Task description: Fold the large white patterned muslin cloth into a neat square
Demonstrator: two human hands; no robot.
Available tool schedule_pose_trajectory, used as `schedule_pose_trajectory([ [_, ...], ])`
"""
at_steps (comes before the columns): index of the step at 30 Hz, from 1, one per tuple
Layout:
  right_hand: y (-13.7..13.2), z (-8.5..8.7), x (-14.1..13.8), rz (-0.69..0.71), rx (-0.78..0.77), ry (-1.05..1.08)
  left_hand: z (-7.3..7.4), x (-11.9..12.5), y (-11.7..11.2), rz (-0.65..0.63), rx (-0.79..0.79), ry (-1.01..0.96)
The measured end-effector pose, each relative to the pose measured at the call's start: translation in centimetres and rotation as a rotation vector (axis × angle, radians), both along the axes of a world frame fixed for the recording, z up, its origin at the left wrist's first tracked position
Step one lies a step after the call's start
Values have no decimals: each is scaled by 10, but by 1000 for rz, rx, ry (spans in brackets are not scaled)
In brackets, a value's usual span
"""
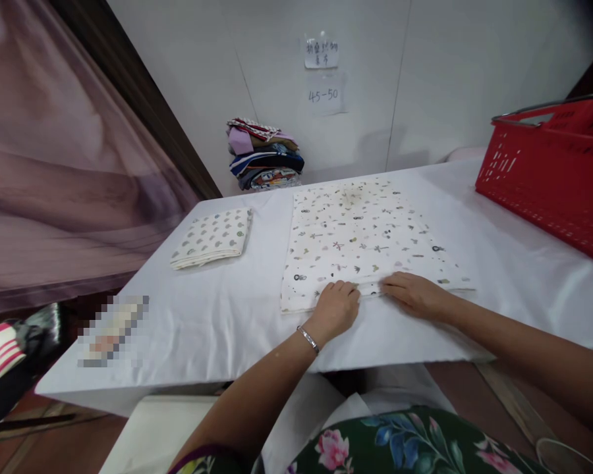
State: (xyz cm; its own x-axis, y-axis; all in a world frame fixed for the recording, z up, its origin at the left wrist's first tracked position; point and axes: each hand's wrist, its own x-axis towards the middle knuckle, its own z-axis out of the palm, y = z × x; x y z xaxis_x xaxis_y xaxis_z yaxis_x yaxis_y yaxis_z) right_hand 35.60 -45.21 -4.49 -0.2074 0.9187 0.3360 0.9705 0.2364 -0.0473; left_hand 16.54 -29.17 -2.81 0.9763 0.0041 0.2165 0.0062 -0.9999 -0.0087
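A white cloth [356, 230] with small plant and animal prints lies folded flat on the white-covered table. At its near edge, my left hand [337, 306] has its fingers curled over the fabric; a silver bracelet circles that wrist. Just to the right, my right hand [412, 294] pinches the same edge, thumb and fingers close together. The edge is slightly raised between the two hands. My fingertips are partly hidden in the cloth. Farther left rests a smaller folded cloth [212, 237] with a grey-green repeated print.
A red plastic basket [548, 178] with a metal handle stands at the right. Behind the table's [257, 316] far edge is a stack of folded textiles [265, 158] by the wall. A blurred-out item [113, 332] lies at the left edge, near a draped curtain [79, 151].
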Motion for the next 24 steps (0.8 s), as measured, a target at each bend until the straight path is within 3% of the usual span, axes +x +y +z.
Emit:
schedule_pose_trajectory([
  [7, 1, 9, -3, -57, -73, 5, -1, 7, -1, 1, 83, 31],
  [13, 1, 18, -5, -135, 77, -1, 12, 5, 2, 56, 38, -61],
  [20, -2, 6, -15, -121, 37, 4, -1, -2, -4, 34, 2, 32],
  [24, -3, 0, -17, -132, 22, -21, -2, 1, -5, 40, -16, 22],
])
